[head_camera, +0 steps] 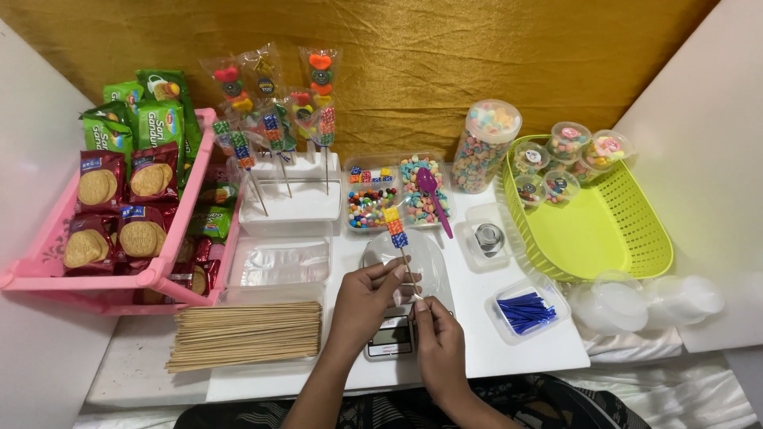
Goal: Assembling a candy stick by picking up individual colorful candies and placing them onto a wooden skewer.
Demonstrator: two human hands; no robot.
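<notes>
Lower centre of the frame: left hand (366, 300) and right hand (435, 338), both closed in a fingertip pinch on one thin wooden skewer (408, 268), the left at mid-stick, the right at the lower end. Skewer tilted, top leaning toward upper left, carrying three cube candies (393, 226) (yellow, orange, blue) stacked near its tip, above a clear plastic dish (429, 258) on a small digital scale (392, 338). Handling, by judgement: stick light, stiff but easily snapped; candies soft and likely to slide or split if squeezed, so best held by the bare wood below them. Just left of the hands: bundle of bare wooden skewers (246, 334) and a stack of clear plastic bags (282, 262). Above: compartment tray of mixed candies (373, 206) with a purple spoon (433, 195); white stand (290, 202) with finished, wrapped candy skewers (274, 103). Right of the hands: small box of blue twist ties (524, 311), clear lidded tub (489, 238), tall jar of pastel candies (485, 143). Right side: lime-green basket (628, 230) holding small filled cups (568, 139); empty clear cups (644, 302) beside it. Left side: pink rack (48, 274) of biscuit packets (131, 199). All on a white table (477, 357) against a gold cloth backdrop (477, 56).
</notes>
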